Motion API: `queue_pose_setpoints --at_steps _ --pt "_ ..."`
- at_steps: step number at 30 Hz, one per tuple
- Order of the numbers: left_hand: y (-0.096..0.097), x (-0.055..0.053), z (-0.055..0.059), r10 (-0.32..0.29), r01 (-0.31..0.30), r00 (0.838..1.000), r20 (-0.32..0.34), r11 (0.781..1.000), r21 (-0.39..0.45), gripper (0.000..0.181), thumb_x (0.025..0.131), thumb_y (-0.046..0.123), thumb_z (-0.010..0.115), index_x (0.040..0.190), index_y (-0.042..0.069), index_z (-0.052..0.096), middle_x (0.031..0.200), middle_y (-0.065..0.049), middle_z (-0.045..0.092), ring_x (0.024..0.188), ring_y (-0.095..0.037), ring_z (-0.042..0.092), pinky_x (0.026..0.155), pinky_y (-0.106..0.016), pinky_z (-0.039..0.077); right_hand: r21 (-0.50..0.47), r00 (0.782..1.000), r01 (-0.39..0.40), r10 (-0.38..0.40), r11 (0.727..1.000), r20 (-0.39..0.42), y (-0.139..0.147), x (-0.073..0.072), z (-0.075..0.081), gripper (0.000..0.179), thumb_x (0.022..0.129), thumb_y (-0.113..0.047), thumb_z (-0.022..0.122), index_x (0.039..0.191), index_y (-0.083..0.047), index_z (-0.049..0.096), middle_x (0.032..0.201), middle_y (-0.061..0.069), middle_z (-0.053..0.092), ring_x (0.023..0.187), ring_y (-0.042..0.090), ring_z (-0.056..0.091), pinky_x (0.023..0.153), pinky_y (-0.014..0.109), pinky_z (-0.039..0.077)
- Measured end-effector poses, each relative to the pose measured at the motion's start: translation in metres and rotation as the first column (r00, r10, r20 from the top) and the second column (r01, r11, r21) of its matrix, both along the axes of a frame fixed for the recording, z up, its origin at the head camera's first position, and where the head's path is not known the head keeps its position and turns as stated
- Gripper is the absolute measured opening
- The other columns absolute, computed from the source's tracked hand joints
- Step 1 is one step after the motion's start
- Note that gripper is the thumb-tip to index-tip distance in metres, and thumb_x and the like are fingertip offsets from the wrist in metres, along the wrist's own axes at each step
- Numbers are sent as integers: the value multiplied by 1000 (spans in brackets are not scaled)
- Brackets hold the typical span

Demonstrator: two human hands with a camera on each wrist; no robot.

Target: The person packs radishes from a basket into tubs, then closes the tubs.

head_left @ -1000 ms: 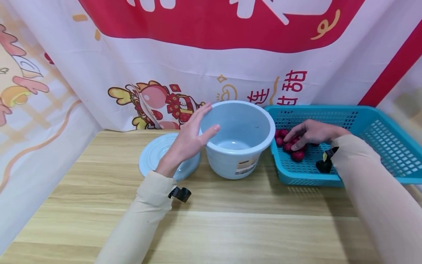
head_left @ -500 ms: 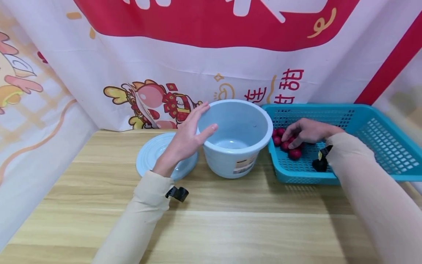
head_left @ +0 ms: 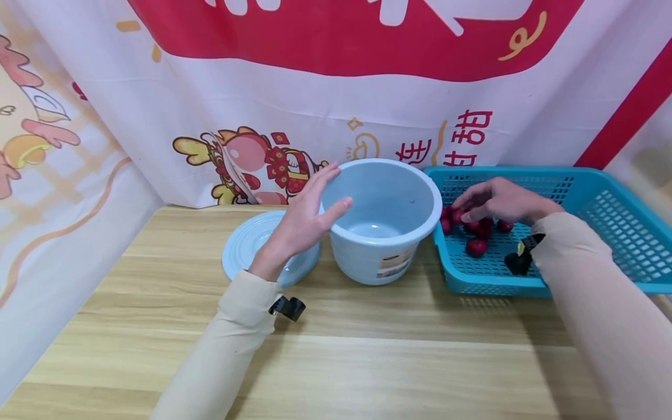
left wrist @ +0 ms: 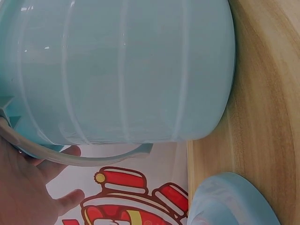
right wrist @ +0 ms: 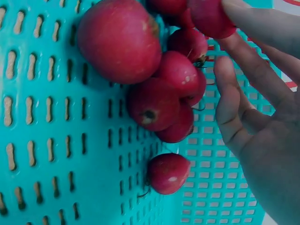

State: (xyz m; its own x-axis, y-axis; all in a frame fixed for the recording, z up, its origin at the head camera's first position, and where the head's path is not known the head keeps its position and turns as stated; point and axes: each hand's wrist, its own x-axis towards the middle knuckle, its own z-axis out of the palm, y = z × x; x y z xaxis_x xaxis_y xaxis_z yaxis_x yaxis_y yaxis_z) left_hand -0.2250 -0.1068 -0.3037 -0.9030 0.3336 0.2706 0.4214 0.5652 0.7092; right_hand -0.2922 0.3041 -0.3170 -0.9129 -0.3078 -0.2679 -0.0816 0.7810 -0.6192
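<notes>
My left hand (head_left: 304, 221) rests at the left rim of a pale blue plastic bucket (head_left: 357, 259), fingers extended and thumb over the opening. In the left wrist view, the bucket's curved handle (left wrist: 84, 159) passes in front of that hand. No contents show inside the bucket. My right hand (head_left: 506, 201) reaches into a turquoise perforated basket (head_left: 493, 286). It pinches a small red crab apple (right wrist: 212, 18) between thumb and fingers. Several other crab apples (right wrist: 154, 103) lie bunched below and beside it, some with stems. The hand partly hides the pile in the head view.
A round pale blue lid (head_left: 241, 248) lies left of the bucket, partly under my left forearm. All stand on a wooden table (head_left: 367, 356). A printed cloth (head_left: 315, 99) hangs right behind the bucket and basket.
My right hand has lifted slightly from the pile with a crab apple, and more of the fruit shows beneath it. My left hand stays at the bucket rim.
</notes>
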Motion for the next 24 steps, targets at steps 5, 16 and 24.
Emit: queue_pose_setpoints --at_steps 5,16,24 --pt "2 0 0 -2 2 1000 1 1000 -2 78 102 56 55 167 20 34 178 9 21 164 -24 27 125 -64 36 -38 998 49 -51 998 -38 -2 5 8 50 99 -31 76 145 -16 65 150 17 60 136 40 50 103 64 54" --pt "3 -1 1 -16 16 1000 2 1000 -3 77 102 55 55 167 20 33 178 9 21 164 -25 26 125 -65 36 -141 991 115 -124 983 -55 -2 12 19 64 96 -43 77 153 -21 58 157 14 55 144 39 45 106 59 57" --pt "0 0 1 0 0 1000 5 1000 -4 77 102 56 55 167 21 33 178 10 21 163 -24 27 124 -65 37 -194 980 150 -172 969 -103 -10 16 30 66 92 -53 77 152 -29 60 151 7 62 138 27 51 99 42 60"
